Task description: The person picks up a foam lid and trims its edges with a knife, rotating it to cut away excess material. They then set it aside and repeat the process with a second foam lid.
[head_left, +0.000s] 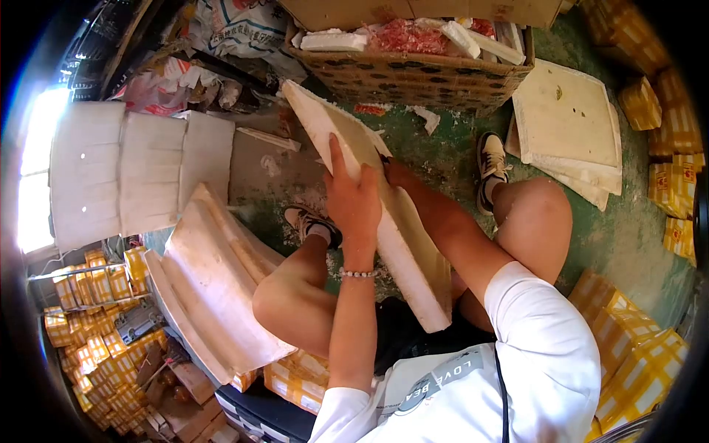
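A long white foam box piece point(413, 277) with raised edges stands tilted across my lap, between my knees. My left hand point(354, 199), a beaded bracelet at its wrist, grips the foam; its index finger lies along the outer face and the thumb is near the edge. On the other side, my right hand point(397, 174) reaches to the inner side at about the same height. Its fingers look closed around something small and dark at the foam's edge, too hidden to name. Close to my left knee leans another foam piece point(214, 258), ridged and stained.
Ahead stands a cardboard box point(406, 77) full of foam scraps and red shreds. Flat foam sheets point(565, 114) lie on the green floor point(620, 229) at right. White foam panels point(151, 166) stand at left. Yellow-taped parcels point(111, 354) are stacked at both sides.
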### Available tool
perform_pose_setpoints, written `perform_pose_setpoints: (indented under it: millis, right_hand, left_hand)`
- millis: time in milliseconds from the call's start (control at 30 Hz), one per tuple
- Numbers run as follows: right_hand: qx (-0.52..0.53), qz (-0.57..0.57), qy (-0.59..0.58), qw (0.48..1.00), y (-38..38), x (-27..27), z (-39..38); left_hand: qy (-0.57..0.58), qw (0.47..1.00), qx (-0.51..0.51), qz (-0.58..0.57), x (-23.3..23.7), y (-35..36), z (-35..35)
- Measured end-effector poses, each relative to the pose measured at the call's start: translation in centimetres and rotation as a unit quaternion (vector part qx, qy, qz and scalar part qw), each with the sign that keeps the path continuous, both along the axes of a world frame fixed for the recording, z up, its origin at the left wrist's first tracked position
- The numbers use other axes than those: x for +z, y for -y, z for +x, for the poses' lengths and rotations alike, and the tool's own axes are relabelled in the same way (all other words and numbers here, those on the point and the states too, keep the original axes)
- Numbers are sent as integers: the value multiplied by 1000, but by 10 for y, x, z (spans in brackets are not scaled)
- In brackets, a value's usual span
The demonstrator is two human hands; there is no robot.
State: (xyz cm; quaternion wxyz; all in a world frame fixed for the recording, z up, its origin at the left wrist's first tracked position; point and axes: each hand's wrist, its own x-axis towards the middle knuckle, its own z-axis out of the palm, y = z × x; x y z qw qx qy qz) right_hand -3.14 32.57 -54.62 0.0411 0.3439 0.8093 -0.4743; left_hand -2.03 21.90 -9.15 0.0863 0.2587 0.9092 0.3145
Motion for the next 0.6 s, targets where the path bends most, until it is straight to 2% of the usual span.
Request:
perform_pose_setpoints:
  millis: [100,267,433,500,533,600]
  right_hand:
    - [25,-8,6,1000,-1,21,-1]
    - [53,-8,20,998,-3,45,5]
    - [69,-33,16,997,-4,26,21]
    - [156,122,58,978,2,39,28]
    - [153,120,62,979,5,45,29]
    - [27,-7,-8,1000,12,62,28]
  left_hand:
    - [42,999,9,-1,3,3,-2]
    - [47,999,7,-12,6,1,-1]
    - [33,999,0,-4,3,3,1]
    - [55,998,13,-33,10,2,0]
    - [58,998,10,-34,11,0,0]
    - [63,998,16,-20,11,-2,0]
